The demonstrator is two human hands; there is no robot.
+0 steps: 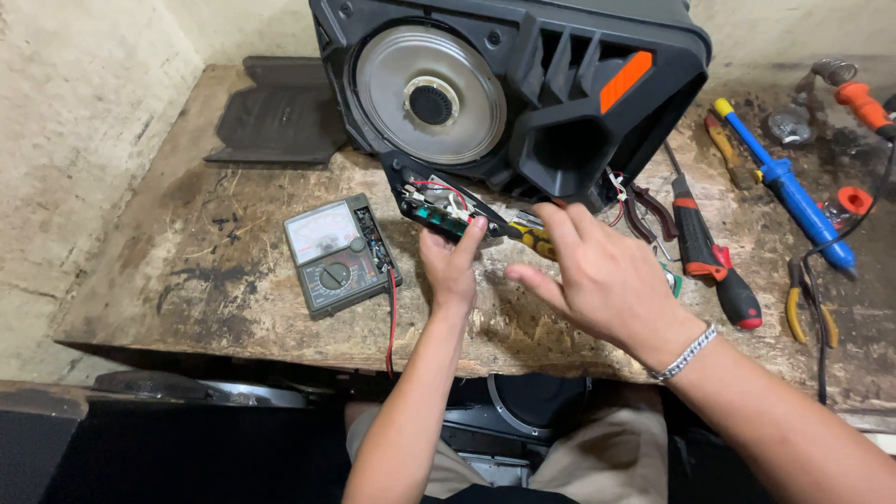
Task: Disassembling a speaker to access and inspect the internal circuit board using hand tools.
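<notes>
Meter (337,255) lies at left on the worn desk (187,271). Left hand (450,264), fingers pinching the small circuit panel (441,207) hanging from the black speaker (509,93). Right hand (597,275), fingers spread and empty, hovering above a yellow-handled screwdriver (534,239); red-handled screwdriver (709,257) farther right.

Laid out on the worn wooden bench (233,308): an analogue multimeter (334,254) at left, a black grille panel (280,117) behind it, and at right a red-and-black screwdriver (714,261), a blue desoldering pump (789,187) and yellow-handled pliers (807,308).
</notes>
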